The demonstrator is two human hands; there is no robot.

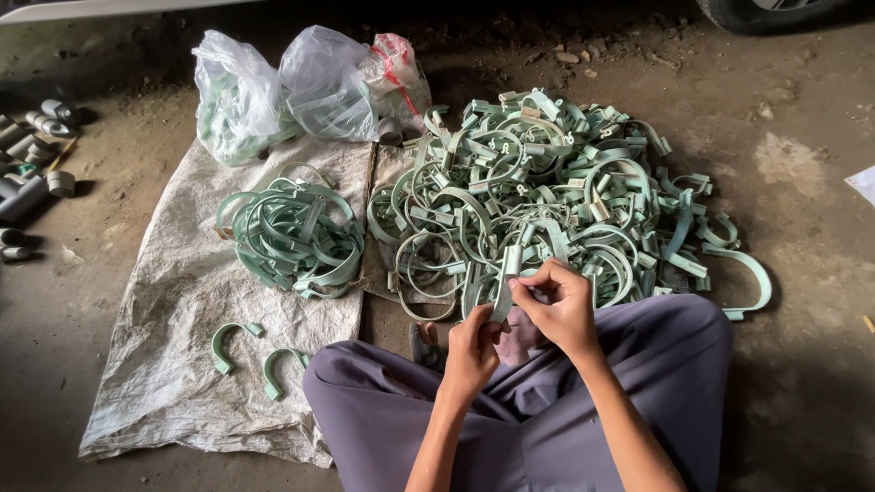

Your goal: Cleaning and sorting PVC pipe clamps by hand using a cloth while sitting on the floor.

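Observation:
I sit cross-legged in grey trousers on a dirt floor. Both hands hold one pale green plastic clamp strip point(507, 278) in front of my knees. My right hand point(556, 305) pinches its upper part with thumb and fingers. My left hand point(472, 351) grips its lower end. Just beyond the hands lies a large tangled pile of the same green clamps point(547, 191). A smaller, neater bundle of clamps point(292, 237) rests to the left on a white woven sack point(173, 346). Two single curved clamps point(232, 344) lie on the sack near my left knee.
Clear plastic bags point(301, 91) stuffed with green clamps stand at the sack's far end. Several short grey pipe pieces point(32, 155) lie at the far left. A vehicle tyre point(775, 11) shows at the top right. A white scrap point(864, 182) lies at the right edge.

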